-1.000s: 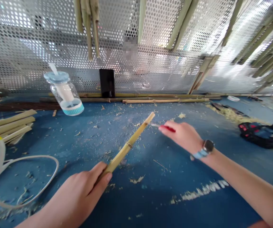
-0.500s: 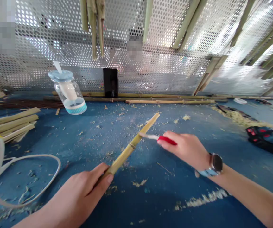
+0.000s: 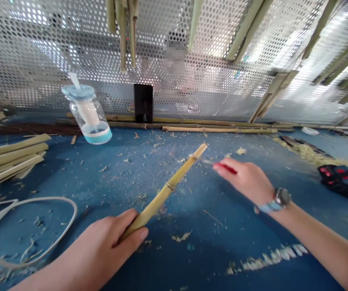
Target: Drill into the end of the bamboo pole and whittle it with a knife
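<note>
My left hand [image 3: 107, 244] is closed round the near end of a yellow bamboo stick [image 3: 169, 188], which slants up and away over the blue table [image 3: 192, 250]. My right hand [image 3: 248, 180], with a watch on the wrist, is closed on a red-handled knife [image 3: 224, 166]. Its blurred blade points left and reaches the stick just below the far tip. Bamboo shavings lie scattered under both hands.
A clear jar with a blue lid [image 3: 87, 115] leans at the back left. A black phone [image 3: 143, 103] stands against the perforated metal wall. Long bamboo poles [image 3: 219, 129] lie along the wall, split strips [image 3: 10, 155] and a white strap loop [image 3: 25, 226] at left, a red-black tool [image 3: 342, 182] at right.
My right hand slid the knife along the stick from near its middle joint out toward the far tip. The left hand kept its hold on the stick.
</note>
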`<control>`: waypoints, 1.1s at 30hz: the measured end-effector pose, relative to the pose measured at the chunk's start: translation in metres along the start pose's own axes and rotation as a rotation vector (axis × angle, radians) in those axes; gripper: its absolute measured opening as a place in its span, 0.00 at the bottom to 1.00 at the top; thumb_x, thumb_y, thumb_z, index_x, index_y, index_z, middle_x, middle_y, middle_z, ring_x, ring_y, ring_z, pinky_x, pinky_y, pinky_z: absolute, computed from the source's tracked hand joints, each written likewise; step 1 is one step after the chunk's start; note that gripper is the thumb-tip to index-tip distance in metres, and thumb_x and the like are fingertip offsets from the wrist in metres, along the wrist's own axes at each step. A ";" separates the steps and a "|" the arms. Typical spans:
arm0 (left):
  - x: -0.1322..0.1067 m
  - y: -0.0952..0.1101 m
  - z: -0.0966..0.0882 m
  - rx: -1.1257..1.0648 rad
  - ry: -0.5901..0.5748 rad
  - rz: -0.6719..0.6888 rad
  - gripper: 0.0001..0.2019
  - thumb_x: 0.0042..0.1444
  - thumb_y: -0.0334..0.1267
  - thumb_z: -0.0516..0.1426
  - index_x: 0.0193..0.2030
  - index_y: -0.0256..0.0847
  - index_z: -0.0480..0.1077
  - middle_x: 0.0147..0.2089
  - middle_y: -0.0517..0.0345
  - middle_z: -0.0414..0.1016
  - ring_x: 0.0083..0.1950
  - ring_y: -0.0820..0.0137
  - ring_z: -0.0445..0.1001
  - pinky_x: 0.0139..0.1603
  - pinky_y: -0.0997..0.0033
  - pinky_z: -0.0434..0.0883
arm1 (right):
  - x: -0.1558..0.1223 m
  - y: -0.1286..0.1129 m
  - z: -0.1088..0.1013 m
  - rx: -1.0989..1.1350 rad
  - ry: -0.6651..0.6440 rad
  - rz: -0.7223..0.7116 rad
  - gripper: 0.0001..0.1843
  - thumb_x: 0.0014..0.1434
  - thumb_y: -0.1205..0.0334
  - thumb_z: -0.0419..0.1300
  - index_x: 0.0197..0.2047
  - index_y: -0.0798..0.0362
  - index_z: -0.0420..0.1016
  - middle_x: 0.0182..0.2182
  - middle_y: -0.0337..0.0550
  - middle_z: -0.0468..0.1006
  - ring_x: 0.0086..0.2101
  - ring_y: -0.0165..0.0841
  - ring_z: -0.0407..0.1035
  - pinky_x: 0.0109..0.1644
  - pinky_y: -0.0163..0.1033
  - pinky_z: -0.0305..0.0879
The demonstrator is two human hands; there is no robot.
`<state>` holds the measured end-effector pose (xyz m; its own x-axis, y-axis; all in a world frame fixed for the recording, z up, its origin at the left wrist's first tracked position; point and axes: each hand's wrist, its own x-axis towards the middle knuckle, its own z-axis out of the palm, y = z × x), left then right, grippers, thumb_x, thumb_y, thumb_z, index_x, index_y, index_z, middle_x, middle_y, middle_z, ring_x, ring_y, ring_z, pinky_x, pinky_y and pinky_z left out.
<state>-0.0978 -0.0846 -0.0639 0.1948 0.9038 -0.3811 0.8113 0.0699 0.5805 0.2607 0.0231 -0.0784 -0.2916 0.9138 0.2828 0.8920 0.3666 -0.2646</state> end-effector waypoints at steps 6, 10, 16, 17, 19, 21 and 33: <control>0.000 0.007 -0.007 -0.250 -0.225 -0.199 0.22 0.62 0.64 0.50 0.34 0.46 0.62 0.21 0.71 0.56 0.19 0.75 0.56 0.17 0.76 0.56 | -0.009 -0.005 -0.003 0.050 0.039 -0.173 0.35 0.74 0.32 0.47 0.37 0.50 0.81 0.19 0.37 0.76 0.16 0.28 0.66 0.20 0.34 0.56; 0.002 0.005 -0.008 -0.228 -0.297 -0.180 0.23 0.61 0.65 0.49 0.35 0.46 0.63 0.22 0.70 0.57 0.19 0.76 0.56 0.16 0.78 0.57 | -0.020 -0.026 0.004 0.031 0.041 -0.266 0.33 0.74 0.34 0.48 0.38 0.51 0.82 0.24 0.40 0.81 0.19 0.28 0.71 0.22 0.34 0.61; 0.004 0.000 -0.007 -0.192 -0.309 -0.129 0.24 0.62 0.65 0.48 0.37 0.45 0.64 0.23 0.68 0.60 0.19 0.76 0.59 0.17 0.79 0.58 | 0.002 0.002 0.001 -0.048 0.125 -0.015 0.41 0.71 0.26 0.42 0.35 0.51 0.78 0.15 0.37 0.72 0.15 0.30 0.66 0.18 0.35 0.55; 0.004 -0.001 -0.007 -0.212 -0.323 -0.135 0.24 0.63 0.65 0.48 0.37 0.44 0.64 0.22 0.69 0.59 0.19 0.77 0.58 0.17 0.79 0.57 | 0.000 -0.002 0.002 -0.040 0.114 -0.036 0.40 0.72 0.26 0.42 0.36 0.51 0.79 0.16 0.37 0.73 0.15 0.30 0.66 0.19 0.35 0.55; 0.003 -0.003 -0.007 -0.241 -0.336 -0.153 0.24 0.63 0.65 0.49 0.37 0.45 0.65 0.21 0.70 0.59 0.18 0.77 0.56 0.17 0.79 0.56 | -0.008 -0.014 0.003 -0.005 0.060 -0.118 0.38 0.73 0.29 0.44 0.37 0.51 0.80 0.19 0.38 0.77 0.16 0.29 0.67 0.19 0.34 0.56; 0.002 -0.004 -0.006 -0.244 -0.329 -0.147 0.24 0.64 0.65 0.50 0.37 0.45 0.66 0.21 0.70 0.58 0.19 0.76 0.56 0.16 0.80 0.55 | -0.014 -0.023 0.005 -0.001 0.033 -0.171 0.36 0.74 0.31 0.45 0.38 0.51 0.80 0.22 0.39 0.79 0.17 0.28 0.68 0.21 0.34 0.56; 0.001 -0.020 -0.005 -0.441 -0.369 -0.135 0.28 0.65 0.70 0.50 0.38 0.45 0.64 0.21 0.71 0.60 0.21 0.77 0.54 0.20 0.79 0.51 | -0.012 -0.024 -0.001 0.026 0.050 -0.195 0.34 0.73 0.31 0.47 0.36 0.50 0.79 0.20 0.38 0.78 0.16 0.29 0.68 0.20 0.35 0.57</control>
<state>-0.1165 -0.0830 -0.0717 0.3489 0.6739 -0.6513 0.5515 0.4142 0.7241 0.2434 0.0036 -0.0743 -0.4397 0.8155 0.3764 0.8110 0.5406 -0.2238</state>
